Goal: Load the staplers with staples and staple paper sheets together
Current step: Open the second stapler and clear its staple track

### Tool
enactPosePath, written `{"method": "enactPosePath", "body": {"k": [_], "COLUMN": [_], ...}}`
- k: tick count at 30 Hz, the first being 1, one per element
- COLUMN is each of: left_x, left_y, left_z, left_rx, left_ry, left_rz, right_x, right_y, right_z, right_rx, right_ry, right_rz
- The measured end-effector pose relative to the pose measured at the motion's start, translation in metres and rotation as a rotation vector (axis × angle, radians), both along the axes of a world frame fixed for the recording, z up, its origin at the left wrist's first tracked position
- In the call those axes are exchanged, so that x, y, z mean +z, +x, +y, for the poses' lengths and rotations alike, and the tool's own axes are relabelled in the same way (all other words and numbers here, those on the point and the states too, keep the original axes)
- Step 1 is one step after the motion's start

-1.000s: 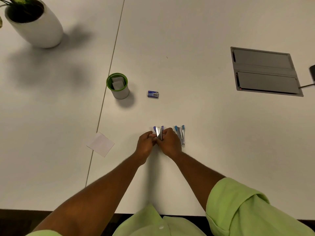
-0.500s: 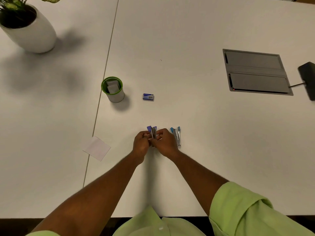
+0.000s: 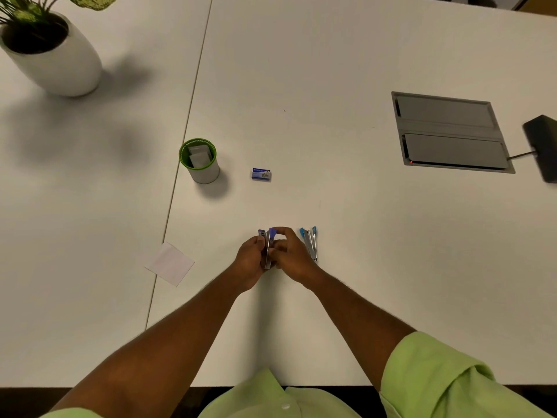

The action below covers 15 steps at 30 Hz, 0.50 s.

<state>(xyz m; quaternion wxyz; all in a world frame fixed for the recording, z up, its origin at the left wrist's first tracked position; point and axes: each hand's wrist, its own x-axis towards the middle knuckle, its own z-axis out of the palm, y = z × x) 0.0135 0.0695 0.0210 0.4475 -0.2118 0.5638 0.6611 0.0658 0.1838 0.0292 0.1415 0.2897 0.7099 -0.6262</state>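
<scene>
Two hands meet over a small purple stapler [image 3: 269, 244] at the near middle of the white bench [image 3: 331, 55], the task of loading it seemingly under way. The left hand [image 3: 251, 257] wraps curled fingers round the stapler's left side, while the right hand [image 3: 291, 256] pinches at its top and right flank, index finger arched over the purple tip. The stapler appears hinged open, its metal rail showing between the two hands; whether staples sit in it is too small to tell.

Just to the right, touching neither hand, a blue stapler [image 3: 309, 243] lies open on the bench, metal arms splayed. Farther off, a small blue staple box [image 3: 261, 174] rests well apart from both staplers. A green-rimmed cup [image 3: 199, 161] holding folded paper slips stands to its left, and a loose white paper sheet [image 3: 169, 263] lies near the seam between bench panels.

By its look the stapler is light and rigid, plastic over slick metal, best held by the plastic body with the other hand free for the sprung rail, which could snap shut. A strip of staples would likely be brittle and prone to breaking if squeezed mid-length.

At the edges sit a potted plant [image 3: 51, 52], a grey cable hatch [image 3: 449, 134] and a dark object [image 3: 542, 146].
</scene>
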Motion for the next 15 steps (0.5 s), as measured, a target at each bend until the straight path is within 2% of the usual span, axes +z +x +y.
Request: {"method": "enactPosePath", "body": {"k": [6, 15], "left_x": [0.002, -0.001], "left_y": [0.003, 0.007], "left_z": [0.004, 0.008], "left_rx": [0.001, -0.006], "left_ry": [-0.010, -0.092], "left_rz": [0.000, 0.010], "right_x": [-0.003, 0.008], "right_y": [0.004, 0.005], "right_z": [0.001, 0.003], "right_rx": [0.082, 0.204], "right_ry": [0.163, 0.316], "right_rz": [0.080, 0.058]}}
